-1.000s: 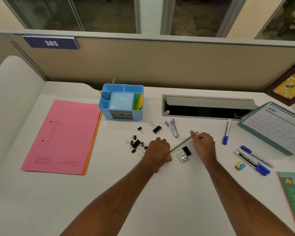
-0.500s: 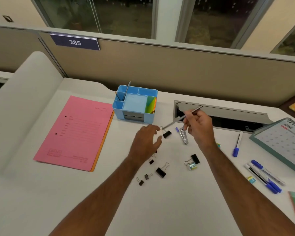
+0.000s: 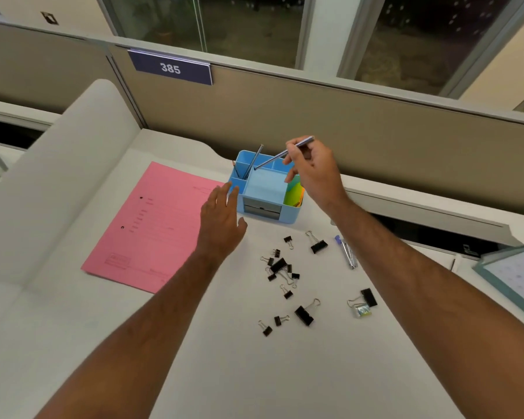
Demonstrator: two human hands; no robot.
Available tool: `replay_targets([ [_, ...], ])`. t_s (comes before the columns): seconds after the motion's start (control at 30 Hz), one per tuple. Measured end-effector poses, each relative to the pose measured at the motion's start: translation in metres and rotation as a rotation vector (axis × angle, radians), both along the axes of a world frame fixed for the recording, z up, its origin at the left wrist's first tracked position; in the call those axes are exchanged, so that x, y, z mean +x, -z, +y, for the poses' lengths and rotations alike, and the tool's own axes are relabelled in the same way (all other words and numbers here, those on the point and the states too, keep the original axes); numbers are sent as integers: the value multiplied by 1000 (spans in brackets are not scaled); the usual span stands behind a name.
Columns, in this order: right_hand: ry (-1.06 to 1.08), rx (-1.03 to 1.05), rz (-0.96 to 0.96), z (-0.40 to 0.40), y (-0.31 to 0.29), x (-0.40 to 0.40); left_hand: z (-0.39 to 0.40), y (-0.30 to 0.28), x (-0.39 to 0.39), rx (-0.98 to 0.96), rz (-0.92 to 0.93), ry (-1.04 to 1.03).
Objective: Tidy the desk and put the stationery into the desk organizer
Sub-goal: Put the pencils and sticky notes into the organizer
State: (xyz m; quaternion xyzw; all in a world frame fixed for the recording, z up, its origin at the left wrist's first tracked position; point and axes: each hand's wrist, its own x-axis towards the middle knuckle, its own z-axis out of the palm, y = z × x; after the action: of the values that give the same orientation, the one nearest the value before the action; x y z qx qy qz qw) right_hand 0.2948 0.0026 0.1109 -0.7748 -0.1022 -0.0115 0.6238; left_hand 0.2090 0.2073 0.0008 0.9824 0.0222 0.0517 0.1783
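Observation:
The blue desk organizer (image 3: 254, 214) stands at the back of the white desk, with a pen and a pencil upright in its rear left slot and coloured notes on its right side. My right hand (image 3: 313, 173) hovers over the organizer, pinching a slim grey pen (image 3: 273, 161) whose tip points down-left toward the rear slots. My left hand (image 3: 221, 220) rests open, fingers spread, touching the organizer's left front corner. Several black binder clips (image 3: 280, 267) lie scattered in front of the organizer.
A pink folder (image 3: 152, 228) lies left of the organizer. A blue-capped pen and metal tool (image 3: 347, 252) lie to the right, a clip and a small eraser (image 3: 363, 309) nearer me. A desk calendar (image 3: 518, 276) sits at the right edge, a cable tray (image 3: 421, 204) behind.
My right hand lifted the grey pen from the desk and carried it up over the organizer. My left hand let go of the pen and moved to the organizer's left corner.

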Motion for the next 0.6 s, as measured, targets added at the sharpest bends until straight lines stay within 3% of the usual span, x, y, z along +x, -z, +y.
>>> replay_targets([
  [0.4,-16,-323,101,63,40,28,10,16,-3,101,119,10],
  [0.6,55,-315,124,62,46,21,9,20,-1,98,131,6],
])
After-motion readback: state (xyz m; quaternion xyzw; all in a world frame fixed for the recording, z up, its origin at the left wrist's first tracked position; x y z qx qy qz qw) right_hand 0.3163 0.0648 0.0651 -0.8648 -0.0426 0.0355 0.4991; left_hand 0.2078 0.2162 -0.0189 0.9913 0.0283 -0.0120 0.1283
